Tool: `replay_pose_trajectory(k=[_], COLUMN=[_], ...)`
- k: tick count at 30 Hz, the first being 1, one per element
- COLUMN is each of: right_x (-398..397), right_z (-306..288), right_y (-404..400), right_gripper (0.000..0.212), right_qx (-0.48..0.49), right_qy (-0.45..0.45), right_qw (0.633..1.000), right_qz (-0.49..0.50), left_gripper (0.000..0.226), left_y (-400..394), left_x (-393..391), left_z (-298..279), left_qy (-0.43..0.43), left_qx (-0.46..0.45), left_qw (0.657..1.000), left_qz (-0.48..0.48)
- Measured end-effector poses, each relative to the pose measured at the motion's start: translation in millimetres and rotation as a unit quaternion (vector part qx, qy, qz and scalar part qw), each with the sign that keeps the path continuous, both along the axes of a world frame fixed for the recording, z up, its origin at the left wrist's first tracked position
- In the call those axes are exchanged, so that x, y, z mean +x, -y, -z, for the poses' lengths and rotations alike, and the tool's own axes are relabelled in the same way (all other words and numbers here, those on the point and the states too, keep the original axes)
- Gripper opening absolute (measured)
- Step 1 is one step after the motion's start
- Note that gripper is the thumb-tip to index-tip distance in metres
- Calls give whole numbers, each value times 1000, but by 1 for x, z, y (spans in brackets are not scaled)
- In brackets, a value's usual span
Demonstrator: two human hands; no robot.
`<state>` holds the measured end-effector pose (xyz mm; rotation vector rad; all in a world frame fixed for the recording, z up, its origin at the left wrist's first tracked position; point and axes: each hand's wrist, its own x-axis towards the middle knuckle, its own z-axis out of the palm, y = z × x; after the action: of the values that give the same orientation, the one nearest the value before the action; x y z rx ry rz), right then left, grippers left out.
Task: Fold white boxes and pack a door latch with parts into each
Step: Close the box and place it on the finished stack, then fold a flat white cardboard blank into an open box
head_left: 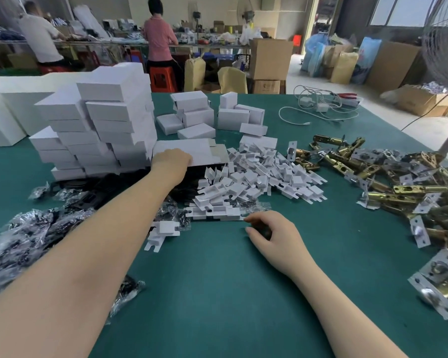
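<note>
Step in hand, by the look of it: fetching a fresh flat box blank. Left hand [171, 158] reaching far out onto the stack of flat white blanks [189, 151] beside the tower of folded boxes [98, 125]; fingers hidden over the stack's edge, so cannot tell whether grasping a sheet. Right hand [269, 232] resting on the green surface [217, 293], fingers curled, apparently round a small dark part, blurred. Next: peeling off one single blank, then folding with both hands. Door latches [398, 187] heaped at right, well apart from both hands. Counts: two hands; folded boxes, white card inserts [256, 177], latches and bagged parts [23, 236] too many to count.
</note>
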<state>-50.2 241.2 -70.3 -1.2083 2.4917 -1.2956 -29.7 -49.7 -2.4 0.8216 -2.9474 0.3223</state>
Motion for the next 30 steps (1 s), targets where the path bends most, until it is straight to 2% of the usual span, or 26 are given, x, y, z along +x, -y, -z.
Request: replay_pose_trajectory(k=[1, 3, 6, 8, 9, 10, 12, 14, 15, 16, 19, 21, 23, 25, 26, 28, 30], right_x=[0, 0, 0, 0, 0, 0, 1, 2, 2, 3, 7, 14, 19, 19, 18, 18, 18], right_z=[0, 0, -1, -2, -2, -2, -3, -5, -7, -8, -11, -12, -14, -13, -12, -11, -9], right_y=[0, 0, 0, 0, 0, 0, 0, 1, 1, 1, -4, -7, -6, -4, -3, -2, -1], right_gripper=[20, 20, 22, 24, 23, 22, 20, 20, 24, 35, 74, 83, 75, 62, 57, 51, 61], right_qx=[-1, -2, -2, -1, 0, 2, 1, -23, -47, -73, -109, -90, -54, -45, -50, -80, -138], right_qy=[-2, -4, 0, 3, 3, 4, 8, 34, 59, 87, 116, 69, -5, -47, -55, -44, 10], right_qw=[1000, 1000, 1000, 1000, 1000, 1000, 1000, 999, 997, 993, 987, 994, 998, 997, 997, 996, 990], right_qz=[0, 0, 1, 3, 4, 5, 6, 19, 29, 38, 29, 2, -18, -28, -23, -2, 35], left_gripper=[21, 35, 46, 42, 38, 34, 28, 33, 37, 40, 33, 25, 23, 51, 58, 52, 55], left_y=[0, 0, -3, -8, -14, -23, -46, -76, -93, -108, -145, -154, -153, -147, -144, -142, -142], left_x=[1, 3, 6, 7, 7, 9, 10, 14, 17, 20, 31, 38, 45, 52, 54, 57, 61], left_z=[2, 3, 0, -9, -14, -22, -31, -29, -22, -12, 21, 36, 43, 45, 46, 50, 53], left_qy=[-10, -27, -80, -206, -306, -415, -566, -582, -551, -516, -473, -459, -414, -371, -368, -393, -414], left_qx=[13, 8, -80, -88, -33, 63, 295, 509, 597, 650, 672, 706, 754, 778, 782, 760, 702], left_qw=[1000, 999, 993, 974, 951, 907, 768, 633, 582, 558, 569, 539, 504, 495, 491, 506, 571], left_qz=[7, 14, 28, 30, 34, 37, 54, 35, 14, -1, 0, 25, 80, 106, 110, 104, 97])
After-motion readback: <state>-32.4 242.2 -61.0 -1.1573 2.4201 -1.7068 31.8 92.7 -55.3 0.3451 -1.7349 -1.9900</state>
